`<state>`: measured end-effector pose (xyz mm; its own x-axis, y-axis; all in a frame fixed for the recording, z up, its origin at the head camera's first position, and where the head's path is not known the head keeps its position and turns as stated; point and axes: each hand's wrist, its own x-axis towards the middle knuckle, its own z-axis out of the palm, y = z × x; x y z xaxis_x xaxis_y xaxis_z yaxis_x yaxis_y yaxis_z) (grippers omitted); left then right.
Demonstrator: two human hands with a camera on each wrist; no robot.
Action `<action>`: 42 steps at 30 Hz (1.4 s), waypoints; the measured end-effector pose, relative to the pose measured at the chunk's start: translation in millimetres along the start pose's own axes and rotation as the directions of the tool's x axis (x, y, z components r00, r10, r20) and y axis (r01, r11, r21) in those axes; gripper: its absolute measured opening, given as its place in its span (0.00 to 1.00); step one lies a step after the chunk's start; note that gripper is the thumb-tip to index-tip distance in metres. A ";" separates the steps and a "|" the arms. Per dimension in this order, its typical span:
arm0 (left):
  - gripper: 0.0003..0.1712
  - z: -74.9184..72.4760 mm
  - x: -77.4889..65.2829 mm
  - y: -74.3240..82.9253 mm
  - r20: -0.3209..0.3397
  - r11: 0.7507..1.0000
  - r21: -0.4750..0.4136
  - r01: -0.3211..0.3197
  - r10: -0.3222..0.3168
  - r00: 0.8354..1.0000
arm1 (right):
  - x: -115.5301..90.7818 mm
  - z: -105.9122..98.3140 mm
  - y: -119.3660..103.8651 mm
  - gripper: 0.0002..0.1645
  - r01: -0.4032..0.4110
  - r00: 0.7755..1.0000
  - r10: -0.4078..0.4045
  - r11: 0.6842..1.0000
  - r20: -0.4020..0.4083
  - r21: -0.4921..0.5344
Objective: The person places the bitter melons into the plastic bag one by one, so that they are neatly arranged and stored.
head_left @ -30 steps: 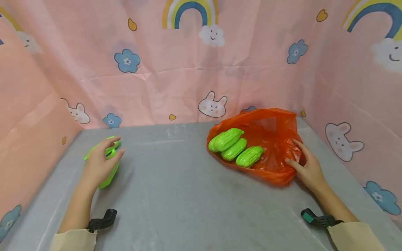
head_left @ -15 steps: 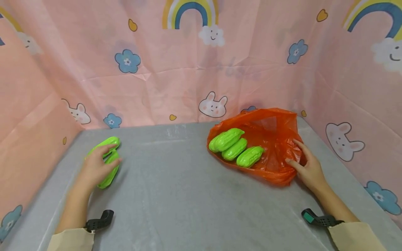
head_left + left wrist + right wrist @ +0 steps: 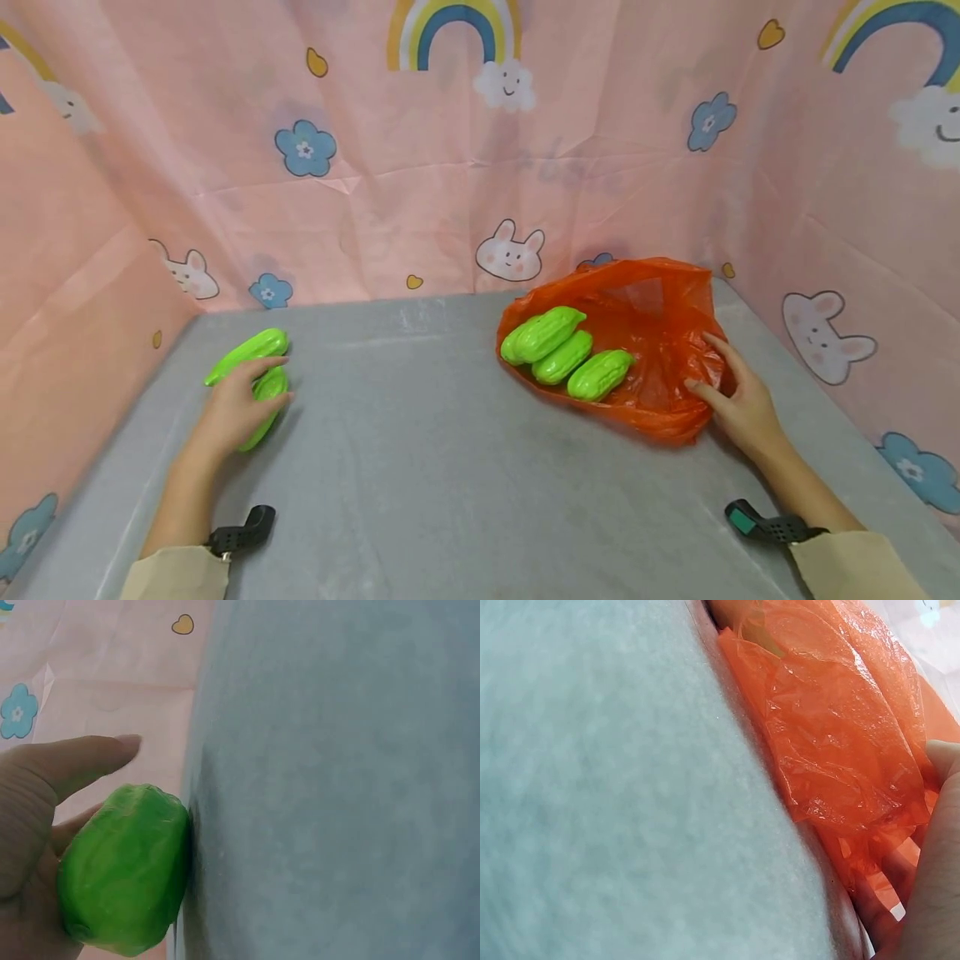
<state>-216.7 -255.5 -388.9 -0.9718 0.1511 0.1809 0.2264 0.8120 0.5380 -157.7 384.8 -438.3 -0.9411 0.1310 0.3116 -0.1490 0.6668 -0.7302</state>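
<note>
On the left of the head view, my left hand (image 3: 238,410) reaches over a glossy bright green bitter melon (image 3: 272,383), partly covering it. In the left wrist view this bitter melon (image 3: 127,870) lies in front of the fingers, and the thumb stands apart above it. A second green bitter melon (image 3: 247,354) lies just beyond, angled on the table. On the right, my right hand (image 3: 746,408) holds the edge of a crinkled orange plastic bag (image 3: 675,350), thumb and fingers on its film. Several more green bitter melons (image 3: 551,332) rest in the bag's wide mouth.
A grey table surface (image 3: 397,450) stretches between the two hands. Pink cloth walls (image 3: 420,192) with printed rainbows, flowers and rabbits enclose it at the back and both sides. Black bands (image 3: 243,532) sit on the wrists.
My left hand has come lower and nearer to me, from above both left bitter melons to around the nearer one. The right hand and the bag stay in place.
</note>
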 end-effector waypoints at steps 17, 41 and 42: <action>0.32 4.3 1.2 -1.7 0.002 0.998 -0.062 -0.024 0.025 1.000 | 0.8 -0.1 1.2 0.45 0.019 1.000 -0.019 1.000 -0.006 0.012; 0.28 20.8 0.2 8.8 0.093 0.970 -0.240 0.040 -0.018 0.995 | 0.6 0.1 0.5 0.45 0.013 1.000 -0.013 1.000 0.009 0.006; 0.28 19.5 -0.1 8.3 0.093 0.971 -0.235 0.043 -0.022 0.995 | 0.4 0.3 0.4 0.45 0.014 1.000 -0.014 1.000 0.010 0.007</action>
<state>-216.0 -237.8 -400.5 -0.9783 0.1856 0.0915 0.1934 0.6623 0.7238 -158.3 385.0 -438.7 -0.9418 0.1143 0.3160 -0.1643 0.6637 -0.7297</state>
